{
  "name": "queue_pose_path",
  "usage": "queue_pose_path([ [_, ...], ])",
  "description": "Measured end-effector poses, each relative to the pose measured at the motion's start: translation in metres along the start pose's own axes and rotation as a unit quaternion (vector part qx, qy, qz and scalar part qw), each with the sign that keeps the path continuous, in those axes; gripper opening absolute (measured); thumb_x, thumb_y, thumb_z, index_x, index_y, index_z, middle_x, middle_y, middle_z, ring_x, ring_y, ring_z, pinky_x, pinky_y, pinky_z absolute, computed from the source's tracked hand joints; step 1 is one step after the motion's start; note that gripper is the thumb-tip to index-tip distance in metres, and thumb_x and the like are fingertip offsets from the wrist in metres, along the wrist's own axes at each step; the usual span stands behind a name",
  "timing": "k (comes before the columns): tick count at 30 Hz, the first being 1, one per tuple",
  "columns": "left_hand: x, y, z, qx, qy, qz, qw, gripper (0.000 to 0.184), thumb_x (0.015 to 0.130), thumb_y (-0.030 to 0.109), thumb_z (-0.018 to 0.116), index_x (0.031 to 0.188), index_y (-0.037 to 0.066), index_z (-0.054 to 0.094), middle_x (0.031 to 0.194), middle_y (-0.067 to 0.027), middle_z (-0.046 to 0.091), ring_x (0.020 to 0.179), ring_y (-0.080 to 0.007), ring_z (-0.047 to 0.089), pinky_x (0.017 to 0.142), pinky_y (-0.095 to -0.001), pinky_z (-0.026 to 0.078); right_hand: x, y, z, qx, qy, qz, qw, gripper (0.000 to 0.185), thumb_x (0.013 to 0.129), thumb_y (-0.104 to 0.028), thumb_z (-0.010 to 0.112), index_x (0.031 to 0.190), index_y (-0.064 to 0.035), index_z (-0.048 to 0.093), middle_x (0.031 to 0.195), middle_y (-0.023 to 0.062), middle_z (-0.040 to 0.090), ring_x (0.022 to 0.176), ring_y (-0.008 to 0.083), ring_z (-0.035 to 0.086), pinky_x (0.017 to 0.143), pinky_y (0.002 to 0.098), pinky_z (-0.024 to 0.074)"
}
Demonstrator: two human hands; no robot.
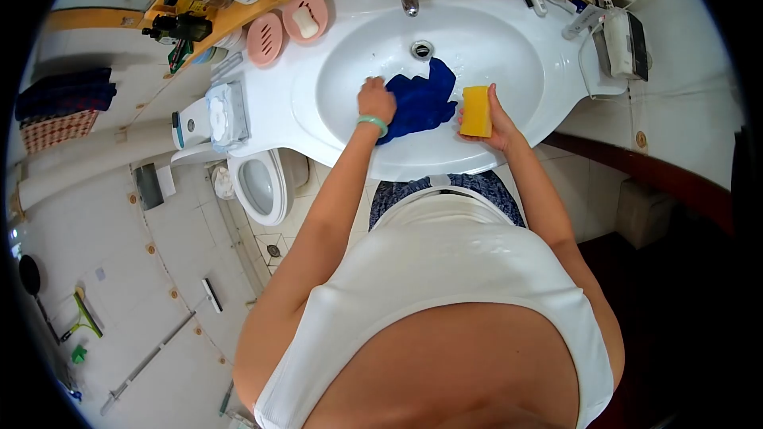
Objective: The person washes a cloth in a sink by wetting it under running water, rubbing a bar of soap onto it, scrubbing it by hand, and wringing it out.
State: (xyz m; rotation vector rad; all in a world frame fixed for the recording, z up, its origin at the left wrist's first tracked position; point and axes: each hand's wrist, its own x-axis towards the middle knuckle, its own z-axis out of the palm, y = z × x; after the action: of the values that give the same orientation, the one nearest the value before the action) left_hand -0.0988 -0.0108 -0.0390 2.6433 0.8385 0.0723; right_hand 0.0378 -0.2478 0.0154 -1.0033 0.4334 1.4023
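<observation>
Left fingers (387, 98) curled at blue cloth (417, 103) — cannot tell if gripping; right fingers (493, 102), partly hidden, grip yellow sponge (476, 111).

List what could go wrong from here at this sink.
The blue cloth lies close to the drain, so it might slide over it and block it. The yellow block, held in only the right hand, could slip and drop into the basin.

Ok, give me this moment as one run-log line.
left hand: at edge of blue cloth, grip unclear | right hand: holding yellow block | blue cloth: bunched in basin | drain: visible
</observation>
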Motion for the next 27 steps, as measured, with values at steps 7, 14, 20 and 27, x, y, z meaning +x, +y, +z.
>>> queue_pose_path([
  [7, 0.021, 0.03, 0.038, 0.098, -0.289, -0.047, 0.951, 0.067, 0.072, 0.042, 0.068, 0.123, 0.003, 0.047, 0.105, -0.0163, 0.061, 0.098, -0.0271, 0.059, 0.089, -0.0422, 0.042, -0.02, 0.007, 0.005, 0.007, 0.004, -0.048, 0.999, 0.073, 0.077, -0.075, 0.034, 0.114, -0.0127, 0.046, 0.09, 0.0077, 0.053, 0.079, 0.0201, 0.056, 0.071, 0.0454, 0.0486],
  [14, 0.015, 0.019, 0.025, -0.751, -0.293, -0.284, 0.52, 0.043, 0.074, 0.018, 0.054, 0.111, -0.005, 0.054, 0.103, -0.0182, 0.062, 0.094, -0.0294, 0.061, 0.089, -0.0382, 0.047, -0.026, 0.007, -0.008, -0.048, 0.047, -0.097, 0.993, 0.061, 0.084, -0.063, 0.041, 0.113, -0.0091, 0.047, 0.086, 0.0076, 0.053, 0.075, 0.0182, 0.055, 0.067, 0.0334, 0.0486],
  [20, -0.008, 0.026, 0.028, -0.904, -0.223, -0.231, 0.283, 0.044, 0.078, 0.015, 0.045, 0.115, -0.008, 0.048, 0.115, -0.0216, 0.055, 0.108, -0.0335, 0.054, 0.097, -0.0454, 0.04, -0.003, 0.01, 0.036, -0.287, 0.123, -0.271, 0.91, 0.055, 0.086, -0.048, 0.053, 0.116, -0.0017, 0.047, 0.089, 0.0121, 0.056, 0.077, 0.0209, 0.056, 0.071, 0.0304, 0.0464],
  [27, -0.036, 0.072, -0.017, -0.917, -0.229, -0.209, 0.251, 0.052, 0.095, 0.039, 0.03, 0.129, 0.001, 0.038, 0.129, -0.0137, 0.045, 0.121, -0.0277, 0.042, 0.104, -0.0417, 0.031, 0.009, 0.037, 0.093, -0.621, 0.196, -0.457, 0.606, 0.056, 0.077, -0.041, 0.064, 0.11, 0.0018, 0.049, 0.094, 0.0223, 0.054, 0.088, 0.0364, 0.052, 0.076, 0.0429, 0.0424],
])
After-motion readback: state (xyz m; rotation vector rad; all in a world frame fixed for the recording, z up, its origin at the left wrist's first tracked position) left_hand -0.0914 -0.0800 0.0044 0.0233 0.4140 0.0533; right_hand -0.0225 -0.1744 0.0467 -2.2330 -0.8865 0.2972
